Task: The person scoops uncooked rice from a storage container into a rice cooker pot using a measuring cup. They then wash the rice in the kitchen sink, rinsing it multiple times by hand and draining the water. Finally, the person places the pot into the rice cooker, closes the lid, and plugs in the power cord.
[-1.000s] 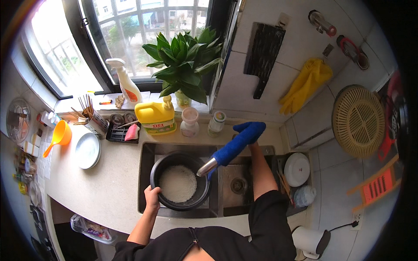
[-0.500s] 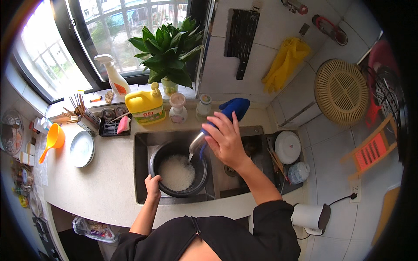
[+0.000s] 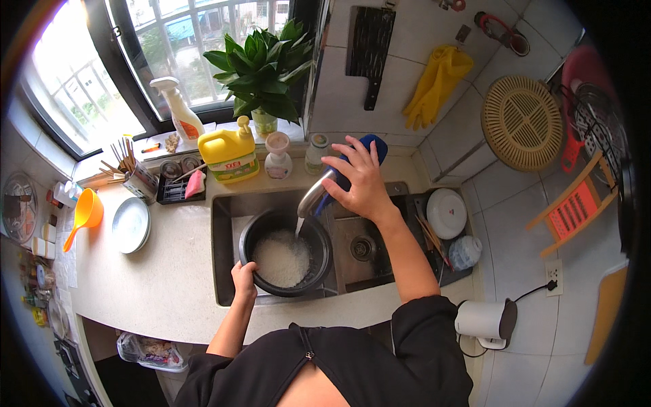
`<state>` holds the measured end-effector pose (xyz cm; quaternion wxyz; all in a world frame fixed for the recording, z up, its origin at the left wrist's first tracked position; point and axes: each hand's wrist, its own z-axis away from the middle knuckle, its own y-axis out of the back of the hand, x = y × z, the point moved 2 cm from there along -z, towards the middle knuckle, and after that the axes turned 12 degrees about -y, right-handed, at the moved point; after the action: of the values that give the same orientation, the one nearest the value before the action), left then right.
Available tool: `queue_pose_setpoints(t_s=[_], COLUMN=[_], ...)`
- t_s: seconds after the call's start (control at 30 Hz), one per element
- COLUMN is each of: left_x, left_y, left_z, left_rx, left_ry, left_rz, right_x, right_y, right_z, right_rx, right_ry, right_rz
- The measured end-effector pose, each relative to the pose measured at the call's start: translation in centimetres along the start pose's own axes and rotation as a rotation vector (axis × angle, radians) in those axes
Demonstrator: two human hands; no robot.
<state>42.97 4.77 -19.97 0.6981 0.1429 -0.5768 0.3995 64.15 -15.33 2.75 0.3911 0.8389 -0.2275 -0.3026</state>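
A dark cooking pot (image 3: pixel 324 264) sits in the left basin of the sink, holding white rice (image 3: pixel 281 261) under cloudy water. My left hand (image 3: pixel 245 279) grips its near-left rim, thumb over the edge. From the silver faucet (image 3: pixel 313 198) a stream of water falls into the pot. My right hand (image 3: pixel 361 182) is raised at the faucet, palm toward it, fingers spread and nothing grasped. Behind those fingers a blue cloth (image 3: pixel 373 150) covers the faucet's upper part; whether the palm touches it I cannot tell.
The right basin has a drain (image 3: pixel 363 248). A yellow jug (image 3: pixel 229 156), a pump bottle (image 3: pixel 278 161) and a glass jar (image 3: pixel 316 152) line the sink's back. Stacked plates (image 3: pixel 130 227) and an orange ladle (image 3: pixel 85 211) lie left; a white bowl (image 3: pixel 446 212) stands right.
My right hand has drawn back from the spout, up and slightly right, with its fingers more spread. The left hand keeps its hold on the pot, and water still runs. The view has shifted slightly.
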Motion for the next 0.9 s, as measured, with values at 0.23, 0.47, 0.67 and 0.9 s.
queue_pose_setpoints(t_s=[0.23,0.47,0.67,0.9], left_x=[-0.5,0.0,1.6,2.1], left_y=[0.6,2.1,2.6,3.0], left_z=[0.0,0.0,0.0,-0.4], left_rx=[-0.020,-0.010,-0.114,-0.222], left_ry=[-0.006,0.033,0.129,0.266], left_rz=[-0.013,0.023,0.103,-0.100], right_x=[-0.9,0.0,-0.5,-0.1], right_y=[1.7,-2.4,-13.2,-13.0], right_z=[0.7,10.6,21.5,21.2], right_rx=[-0.056,-0.394,-0.952,-0.662], right_ry=[0.037,-0.849,-1.539,-1.569], right_rz=[0.051,-0.294,-1.257,-1.285])
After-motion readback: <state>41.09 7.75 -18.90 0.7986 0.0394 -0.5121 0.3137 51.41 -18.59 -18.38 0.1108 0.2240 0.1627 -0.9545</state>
